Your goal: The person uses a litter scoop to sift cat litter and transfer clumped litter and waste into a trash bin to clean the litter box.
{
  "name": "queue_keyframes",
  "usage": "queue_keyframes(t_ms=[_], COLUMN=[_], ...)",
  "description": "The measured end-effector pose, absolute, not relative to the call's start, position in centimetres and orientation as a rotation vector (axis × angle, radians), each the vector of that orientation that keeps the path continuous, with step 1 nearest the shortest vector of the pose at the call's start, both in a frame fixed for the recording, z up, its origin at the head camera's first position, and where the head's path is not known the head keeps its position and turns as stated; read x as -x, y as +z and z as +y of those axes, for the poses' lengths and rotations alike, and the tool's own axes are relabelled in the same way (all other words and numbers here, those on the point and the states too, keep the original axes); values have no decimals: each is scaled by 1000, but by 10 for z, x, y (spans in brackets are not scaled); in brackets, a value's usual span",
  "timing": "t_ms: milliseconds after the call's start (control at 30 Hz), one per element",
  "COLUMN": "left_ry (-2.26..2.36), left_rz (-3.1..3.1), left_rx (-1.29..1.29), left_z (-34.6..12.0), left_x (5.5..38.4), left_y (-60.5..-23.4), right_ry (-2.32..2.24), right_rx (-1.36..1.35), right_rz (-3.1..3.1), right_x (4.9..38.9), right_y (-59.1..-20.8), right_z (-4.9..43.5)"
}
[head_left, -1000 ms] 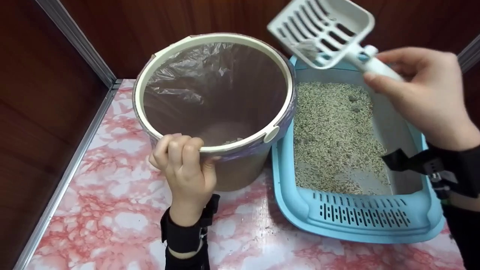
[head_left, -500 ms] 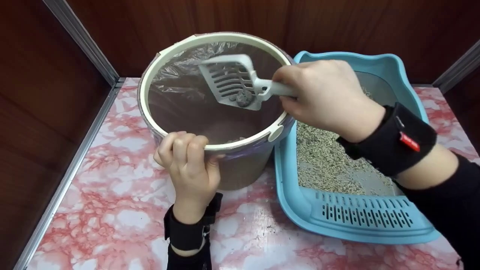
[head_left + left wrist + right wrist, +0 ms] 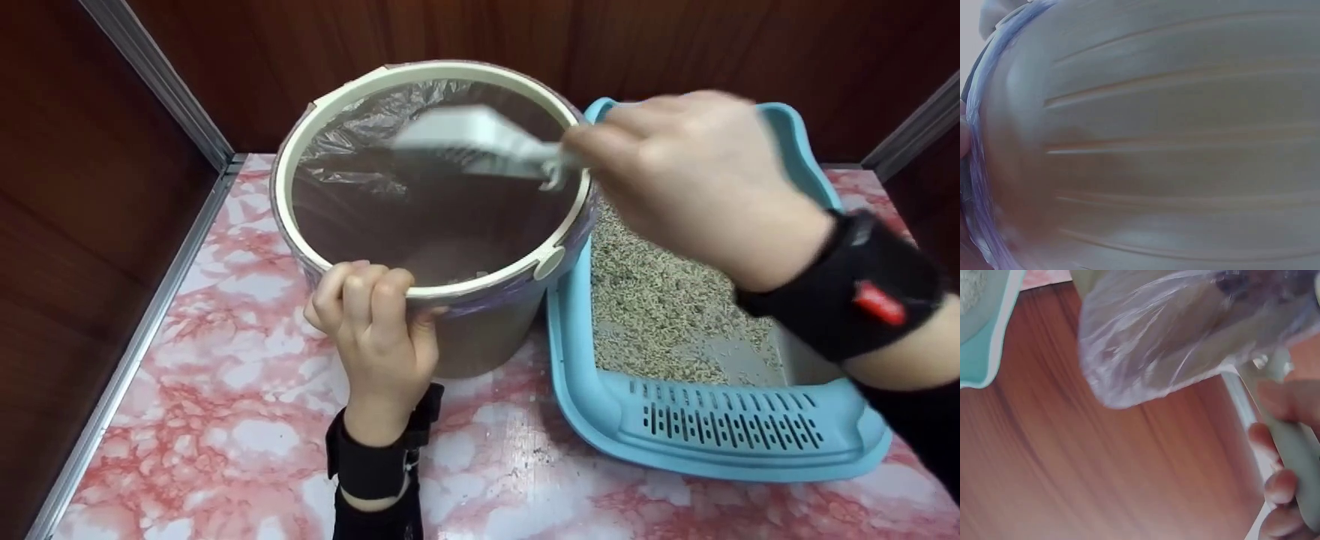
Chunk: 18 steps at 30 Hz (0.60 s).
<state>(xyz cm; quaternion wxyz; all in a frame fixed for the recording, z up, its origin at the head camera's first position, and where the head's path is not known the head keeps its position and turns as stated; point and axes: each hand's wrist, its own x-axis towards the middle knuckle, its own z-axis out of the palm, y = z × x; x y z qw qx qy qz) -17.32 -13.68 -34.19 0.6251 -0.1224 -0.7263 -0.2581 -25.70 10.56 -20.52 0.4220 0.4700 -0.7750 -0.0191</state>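
Note:
My left hand (image 3: pixel 379 334) grips the near rim of a trash can (image 3: pixel 480 341), fingers hooked over its cream ring (image 3: pixel 480 285). A thin plastic bag (image 3: pixel 352 169) lines the can; in the left wrist view its purple edge (image 3: pixel 979 152) runs along the ribbed side. My right hand (image 3: pixel 690 180) holds a pale litter scoop (image 3: pixel 480 139) by its handle, over the can's mouth. The scoop is blurred and tipped over, so its inner face is mostly hidden. In the right wrist view, curled fingers wrap the scoop handle (image 3: pixel 1292 455).
Right of the can stands a blue litter box (image 3: pixel 720 442) holding granular litter (image 3: pixel 660 315); a bare patch shows near its front. Wood-look panels (image 3: pixel 300 30) close off the back and sides. Loose crumbs lie on the red-and-white marbled surface (image 3: pixel 225 427).
My right hand has carried the scoop left from above the litter box to over the can and turned it over. A grey clump seen in it earlier no longer shows. My left hand stays.

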Motion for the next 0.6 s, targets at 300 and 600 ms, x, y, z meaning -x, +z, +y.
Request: queue_keyframes(t_ms=[300,600], left_ry=[-604,-592], left_rz=[-1657,-1670], left_rx=[283,278], left_z=[-138,-143], left_x=[173,171], left_y=[-342,-341], right_ry=[809,661], right_rx=[-431,66], right_rz=[-2224,-3037], right_x=[284,261], right_y=[-214,-259], right_z=[227,280])
